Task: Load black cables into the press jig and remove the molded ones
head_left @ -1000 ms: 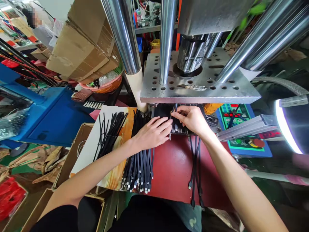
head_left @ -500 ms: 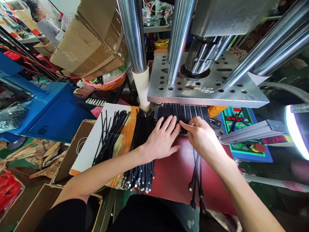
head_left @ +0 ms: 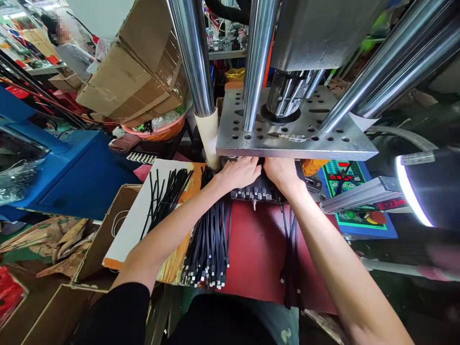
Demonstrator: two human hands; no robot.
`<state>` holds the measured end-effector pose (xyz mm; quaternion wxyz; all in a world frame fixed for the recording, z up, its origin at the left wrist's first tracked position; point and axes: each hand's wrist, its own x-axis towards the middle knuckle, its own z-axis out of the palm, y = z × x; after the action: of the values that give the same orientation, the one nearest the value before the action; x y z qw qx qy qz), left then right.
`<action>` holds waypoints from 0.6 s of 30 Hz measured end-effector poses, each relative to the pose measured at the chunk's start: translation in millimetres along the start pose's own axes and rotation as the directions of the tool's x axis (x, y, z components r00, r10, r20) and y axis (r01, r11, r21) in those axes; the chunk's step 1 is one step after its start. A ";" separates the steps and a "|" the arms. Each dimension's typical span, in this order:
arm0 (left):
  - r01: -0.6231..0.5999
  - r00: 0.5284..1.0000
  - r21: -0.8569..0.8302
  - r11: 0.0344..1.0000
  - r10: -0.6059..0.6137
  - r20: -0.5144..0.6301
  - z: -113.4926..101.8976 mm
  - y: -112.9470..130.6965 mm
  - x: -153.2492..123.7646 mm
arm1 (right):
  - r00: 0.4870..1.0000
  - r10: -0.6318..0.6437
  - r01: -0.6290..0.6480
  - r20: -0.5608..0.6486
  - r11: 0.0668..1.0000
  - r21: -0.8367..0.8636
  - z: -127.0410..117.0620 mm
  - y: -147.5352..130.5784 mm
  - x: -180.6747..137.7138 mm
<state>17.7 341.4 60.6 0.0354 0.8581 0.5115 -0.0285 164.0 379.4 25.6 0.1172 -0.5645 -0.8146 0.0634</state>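
Under the front edge of the drilled steel plate (head_left: 247, 146), both hands reach in over a black fixture (head_left: 275, 195). My left hand (head_left: 241, 172) has its fingers curled at the plate's edge; what they grip, if anything, is hidden. Beside it, my right hand (head_left: 282, 172) extends beneath the plate, which hides its fingertips. Along the fixture's front edge sits a row of dark cable connectors (head_left: 257, 194). Several black cables (head_left: 290, 249) hang from the fixture's right part onto the red work surface (head_left: 251, 239). A thick bundle of black cables (head_left: 212, 239) lies left of my hands.
Polished steel columns (head_left: 194, 57) rise around the plate. A control panel (head_left: 354, 201) and a lit ring lamp (head_left: 413, 191) stand at the right. More black cables (head_left: 170, 191) lie on a white board (head_left: 124, 239). Open cardboard boxes (head_left: 104, 230) sit left; another person (head_left: 72, 52) is farther back.
Both hands have moved forward, away from me, from the fixture's front to under the plate. The connector row at the fixture's front has come into view.
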 end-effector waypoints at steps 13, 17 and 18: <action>0.008 1.000 -0.634 0.774 -0.016 -0.006 -23.2 39.1 -216.3 | 0.998 -0.054 0.054 -0.014 0.862 0.504 38.1 -117.7 -260.5; 0.399 0.917 -0.770 0.498 -0.210 0.339 -24.6 67.4 -295.5 | 0.983 0.085 -0.148 0.163 0.889 0.433 58.7 -147.6 -272.9; 0.478 0.878 -0.777 0.409 -0.239 0.415 -19.6 74.8 -305.8 | 0.973 0.110 -0.187 0.201 0.889 0.418 57.2 -146.3 -267.3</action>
<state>-61.6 39.9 108.5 0.5128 0.5813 0.6201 0.1210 106.2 79.4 -27.1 0.1642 -0.5774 -0.7411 0.3006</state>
